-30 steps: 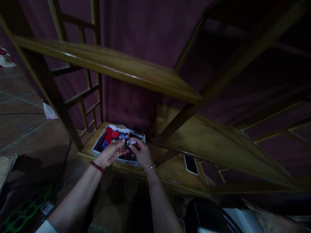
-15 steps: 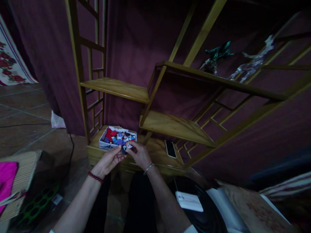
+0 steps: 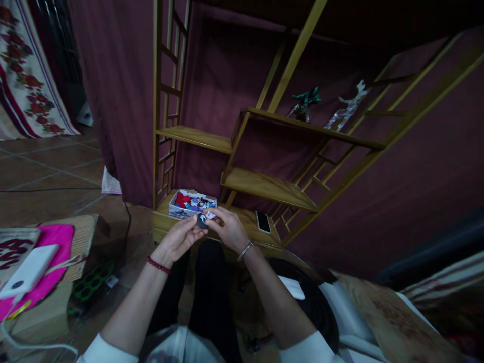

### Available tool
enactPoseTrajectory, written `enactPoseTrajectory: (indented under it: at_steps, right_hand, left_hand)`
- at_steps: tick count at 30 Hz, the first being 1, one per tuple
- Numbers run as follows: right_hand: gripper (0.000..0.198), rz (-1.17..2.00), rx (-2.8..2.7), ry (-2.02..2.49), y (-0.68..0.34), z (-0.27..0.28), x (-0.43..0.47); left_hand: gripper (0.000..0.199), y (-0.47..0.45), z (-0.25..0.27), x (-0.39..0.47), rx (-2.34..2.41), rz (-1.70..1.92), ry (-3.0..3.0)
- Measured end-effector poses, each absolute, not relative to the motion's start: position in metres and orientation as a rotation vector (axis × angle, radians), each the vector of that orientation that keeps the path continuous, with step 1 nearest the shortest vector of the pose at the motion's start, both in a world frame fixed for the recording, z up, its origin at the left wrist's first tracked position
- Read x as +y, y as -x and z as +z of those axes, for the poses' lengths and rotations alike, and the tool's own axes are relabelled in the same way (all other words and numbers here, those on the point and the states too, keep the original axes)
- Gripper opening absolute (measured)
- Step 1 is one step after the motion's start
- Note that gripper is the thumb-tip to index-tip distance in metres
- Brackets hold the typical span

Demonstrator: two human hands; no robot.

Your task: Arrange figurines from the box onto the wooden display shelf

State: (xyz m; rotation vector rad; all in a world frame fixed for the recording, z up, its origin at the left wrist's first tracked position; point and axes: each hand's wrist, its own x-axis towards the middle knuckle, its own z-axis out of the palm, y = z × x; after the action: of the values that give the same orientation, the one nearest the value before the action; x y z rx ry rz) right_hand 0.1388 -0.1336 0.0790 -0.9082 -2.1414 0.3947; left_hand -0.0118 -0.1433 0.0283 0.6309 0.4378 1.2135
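Just in front of the box, my two hands meet around a small white toy figure [image 3: 209, 216] with a dark round base [image 3: 201, 221]. The fingers of my left hand [image 3: 178, 241] are closed on the dark base. From the other side, my right hand [image 3: 229, 231] pinches the white figure, hiding part of it. Right behind my hands stands an open cardboard box [image 3: 180, 211] on the lowest shelf. Inside it lie several small red, blue, white and black figures [image 3: 194, 202].
A phone [image 3: 263, 222] lies right of the box on the wooden shelf unit [image 3: 272, 188]. Higher up stand a green ornament [image 3: 307, 98] and a clear deer-like ornament [image 3: 346, 108]. A white power bank [image 3: 30, 271] rests on pink cloth at left. A black round stool [image 3: 315, 307] is at right.
The view has shifted left and back, bringing the power bank and more of the floral cloth into sight. Both hands keep hold of the toy figure in front of the box.
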Motion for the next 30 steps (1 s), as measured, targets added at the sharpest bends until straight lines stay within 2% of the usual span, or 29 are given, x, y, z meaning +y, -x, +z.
enactPoseTrajectory:
  at_steps: [21,30]
  right_hand:
    - [0.02,0.258,-2.237,0.889,-0.146,0.106,-0.179]
    - [0.018,0.174,-2.274,0.876,-0.159,0.112,-0.192]
  left_hand:
    - [0.006,0.006,0.047,-0.193,0.351,1.262,-0.709]
    - [0.023,-0.003,0.05,-0.206,0.287,1.243,-0.817]
